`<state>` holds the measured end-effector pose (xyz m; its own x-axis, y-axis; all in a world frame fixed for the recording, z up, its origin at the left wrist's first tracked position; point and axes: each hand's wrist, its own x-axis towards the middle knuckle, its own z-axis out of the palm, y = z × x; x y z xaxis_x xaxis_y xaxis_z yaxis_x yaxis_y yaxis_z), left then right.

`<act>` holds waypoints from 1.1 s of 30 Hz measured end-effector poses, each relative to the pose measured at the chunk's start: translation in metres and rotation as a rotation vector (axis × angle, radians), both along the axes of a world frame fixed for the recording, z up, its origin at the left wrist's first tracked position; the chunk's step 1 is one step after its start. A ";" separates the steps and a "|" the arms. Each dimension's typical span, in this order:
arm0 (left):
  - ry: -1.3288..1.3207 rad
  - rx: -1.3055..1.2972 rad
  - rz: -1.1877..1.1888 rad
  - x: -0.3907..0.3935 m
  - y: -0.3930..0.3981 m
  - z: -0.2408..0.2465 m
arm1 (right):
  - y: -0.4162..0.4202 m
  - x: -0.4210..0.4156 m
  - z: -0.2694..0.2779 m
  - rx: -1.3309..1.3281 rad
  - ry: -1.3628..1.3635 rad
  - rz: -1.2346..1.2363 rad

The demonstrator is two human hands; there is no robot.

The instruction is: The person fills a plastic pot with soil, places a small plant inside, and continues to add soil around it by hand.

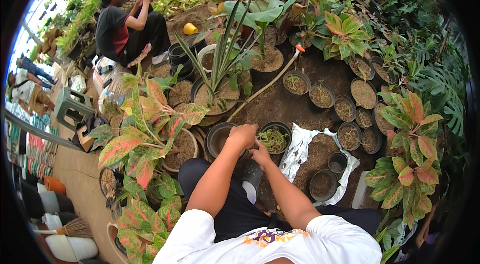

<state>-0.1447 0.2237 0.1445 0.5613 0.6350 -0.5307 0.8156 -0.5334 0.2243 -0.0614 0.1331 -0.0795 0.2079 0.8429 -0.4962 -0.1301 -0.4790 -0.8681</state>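
My left hand (243,135) is curled, its back toward me, over the right rim of a black plastic pot (216,140). Close below and to its right, my right hand (261,156) has its fingers bent, the tips almost meeting the left hand. Whatever may be between the fingers is too small and hidden to make out. Just beyond the right hand stands another black pot (264,128), with a tangle of thin green plant cuttings (273,140) in it. A white plastic sack (294,151) lies spread to the right, bearing loose brown soil (313,151) and two small black pots (323,184).
Leafy red-green aglaonemas (148,140) crowd the left, and another (416,151) the right. A hose (262,89) with an orange-tipped nozzle crosses ahead. Several small pots of seedlings (321,96) stand at upper right. A person (123,27) sits at upper left, near a green plastic stool (73,108).
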 end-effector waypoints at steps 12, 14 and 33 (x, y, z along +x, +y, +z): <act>-0.167 0.123 0.043 0.033 -0.013 0.011 | -0.022 0.055 0.148 0.276 0.147 -0.171; -0.259 0.070 0.085 0.041 -0.018 0.027 | -0.026 0.068 0.170 0.321 0.162 -0.187; -1.077 -0.211 -0.072 0.119 -0.067 0.062 | -0.106 0.167 0.295 0.630 -1.109 -0.122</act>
